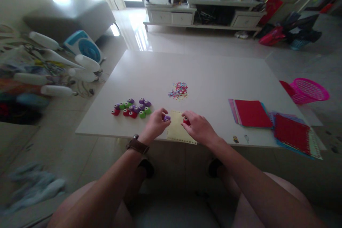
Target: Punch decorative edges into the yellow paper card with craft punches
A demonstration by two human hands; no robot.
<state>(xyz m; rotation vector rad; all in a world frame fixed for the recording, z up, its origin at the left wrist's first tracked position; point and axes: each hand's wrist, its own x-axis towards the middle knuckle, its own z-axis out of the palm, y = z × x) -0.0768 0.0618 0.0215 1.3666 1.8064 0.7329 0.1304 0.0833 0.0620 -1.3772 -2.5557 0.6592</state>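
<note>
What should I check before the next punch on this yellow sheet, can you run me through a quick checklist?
1. Left hand grips the purple punch at the sheet's left edge: ok.
2. Right hand grips the red punch at the right edge: ok.
3. Yellow sheet lies flat on the table: ok, though its near end overhangs the table edge.
4. Paper seated in each punch's slot: cannot tell, fingers hide it.
5. Spare punches clear of the sheet: ok, grouped to the left.
6. Pile of cutouts clear of the sheet: ok, lying beyond it.
</note>
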